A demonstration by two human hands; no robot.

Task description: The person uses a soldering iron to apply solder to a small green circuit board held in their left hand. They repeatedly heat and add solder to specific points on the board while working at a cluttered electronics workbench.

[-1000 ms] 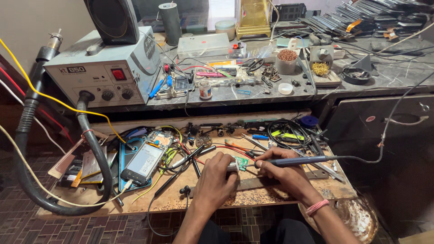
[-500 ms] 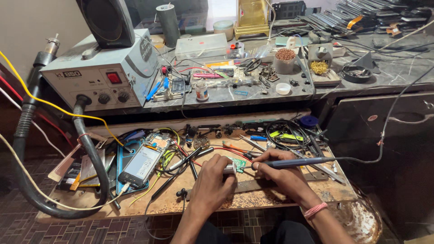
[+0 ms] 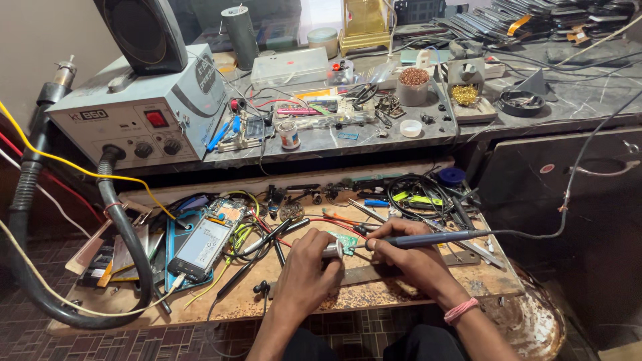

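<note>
My right hand (image 3: pixel 408 257) grips a blue-handled soldering iron (image 3: pixel 435 238), whose tip points left at a small green circuit board (image 3: pixel 345 241). My left hand (image 3: pixel 309 271) is closed around a small silvery part (image 3: pixel 332 250) pressed against that board. Both hands rest on the lower wooden shelf (image 3: pixel 401 284), almost touching each other. A pink band sits on my right wrist. The iron's grey cord runs off to the right.
A smartphone (image 3: pixel 202 247) lies left of my hands among wires, tweezers and tools. A grey hot-air station (image 3: pixel 144 110) with a black hose stands on the upper counter, near a speaker, jars, a brass wool tip cleaner (image 3: pixel 465 95) and stacked phone parts.
The head camera has shifted slightly. Both hands stay at the green board, with the iron's tip held against it.
</note>
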